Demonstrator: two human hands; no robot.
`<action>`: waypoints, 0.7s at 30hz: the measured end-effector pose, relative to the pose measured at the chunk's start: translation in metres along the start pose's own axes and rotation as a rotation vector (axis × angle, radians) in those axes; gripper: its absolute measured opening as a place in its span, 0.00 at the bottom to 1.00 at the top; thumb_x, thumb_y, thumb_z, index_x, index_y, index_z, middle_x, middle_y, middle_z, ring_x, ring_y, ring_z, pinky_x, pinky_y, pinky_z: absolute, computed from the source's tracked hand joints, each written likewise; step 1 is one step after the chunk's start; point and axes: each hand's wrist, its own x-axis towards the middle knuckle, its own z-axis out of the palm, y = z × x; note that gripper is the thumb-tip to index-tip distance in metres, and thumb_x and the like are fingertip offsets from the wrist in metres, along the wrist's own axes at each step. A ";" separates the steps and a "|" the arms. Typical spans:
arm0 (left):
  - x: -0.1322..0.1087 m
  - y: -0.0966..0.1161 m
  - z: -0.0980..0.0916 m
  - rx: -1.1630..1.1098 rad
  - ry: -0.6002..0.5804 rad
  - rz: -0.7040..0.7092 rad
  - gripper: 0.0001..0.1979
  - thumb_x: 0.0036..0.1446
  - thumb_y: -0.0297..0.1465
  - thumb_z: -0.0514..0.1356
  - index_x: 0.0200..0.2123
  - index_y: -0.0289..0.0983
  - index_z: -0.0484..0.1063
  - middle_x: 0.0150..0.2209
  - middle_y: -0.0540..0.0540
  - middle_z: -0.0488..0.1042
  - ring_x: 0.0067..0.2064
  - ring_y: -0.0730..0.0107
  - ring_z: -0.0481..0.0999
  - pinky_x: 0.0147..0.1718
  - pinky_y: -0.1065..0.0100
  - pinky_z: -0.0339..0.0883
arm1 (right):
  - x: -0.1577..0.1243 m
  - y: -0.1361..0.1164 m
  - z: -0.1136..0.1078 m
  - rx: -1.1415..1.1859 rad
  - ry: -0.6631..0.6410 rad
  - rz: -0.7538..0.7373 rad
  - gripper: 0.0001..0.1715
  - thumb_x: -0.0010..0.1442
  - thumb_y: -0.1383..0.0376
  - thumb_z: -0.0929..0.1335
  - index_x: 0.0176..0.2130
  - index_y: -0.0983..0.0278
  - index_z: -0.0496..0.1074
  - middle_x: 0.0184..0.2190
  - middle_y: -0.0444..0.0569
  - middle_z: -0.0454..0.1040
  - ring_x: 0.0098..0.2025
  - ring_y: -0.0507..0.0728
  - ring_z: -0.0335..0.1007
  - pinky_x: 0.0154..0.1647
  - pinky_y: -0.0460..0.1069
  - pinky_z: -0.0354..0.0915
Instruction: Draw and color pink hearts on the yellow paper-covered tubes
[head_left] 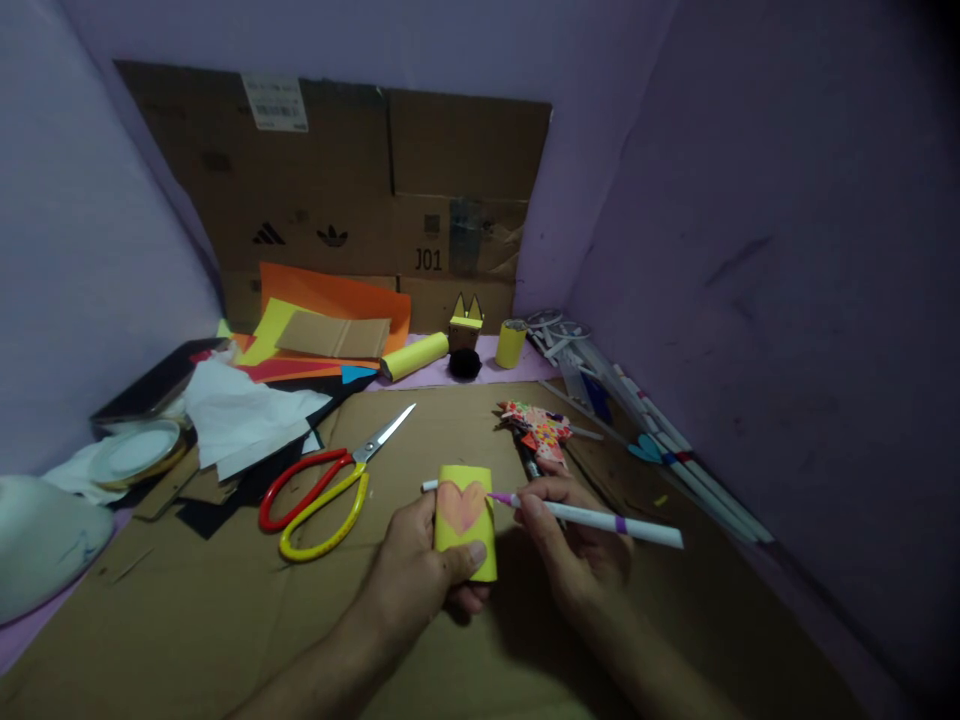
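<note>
Purple walls, flattened cardboard surface [225,640]. Left hand [409,580] wraps a yellow tube [465,520] with a pink heart, grip closed around it. Right hand [574,550] pinches a purple-tipped marker [592,517], tip touching the tube's right edge. Red-and-yellow scissors [322,490] lie left of the tube, patterned paper [536,428] behind it. Risk: tube rolls in the fingers, so the marker strays outside the heart.
</note>
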 end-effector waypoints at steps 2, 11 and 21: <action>0.000 0.000 0.000 -0.008 -0.004 0.001 0.25 0.36 0.33 0.67 0.40 0.31 0.66 0.18 0.49 0.72 0.16 0.73 0.70 0.12 0.75 0.64 | -0.001 0.002 0.000 0.010 0.000 0.007 0.06 0.57 0.67 0.64 0.29 0.60 0.70 0.21 0.42 0.73 0.25 0.54 0.71 0.38 0.54 0.69; -0.002 0.000 0.002 0.002 -0.019 0.004 0.23 0.39 0.31 0.66 0.40 0.32 0.65 0.20 0.50 0.71 0.17 0.74 0.69 0.13 0.74 0.63 | -0.003 0.005 0.001 0.054 -0.034 -0.032 0.06 0.57 0.69 0.65 0.32 0.60 0.72 0.23 0.42 0.75 0.26 0.54 0.73 0.49 0.58 0.64; -0.001 0.000 0.003 0.050 -0.018 0.035 0.19 0.40 0.30 0.64 0.37 0.33 0.66 0.21 0.52 0.70 0.15 0.79 0.66 0.13 0.75 0.62 | -0.004 0.003 0.002 0.078 -0.088 -0.029 0.07 0.59 0.68 0.64 0.33 0.58 0.71 0.25 0.41 0.75 0.30 0.55 0.74 0.55 0.61 0.59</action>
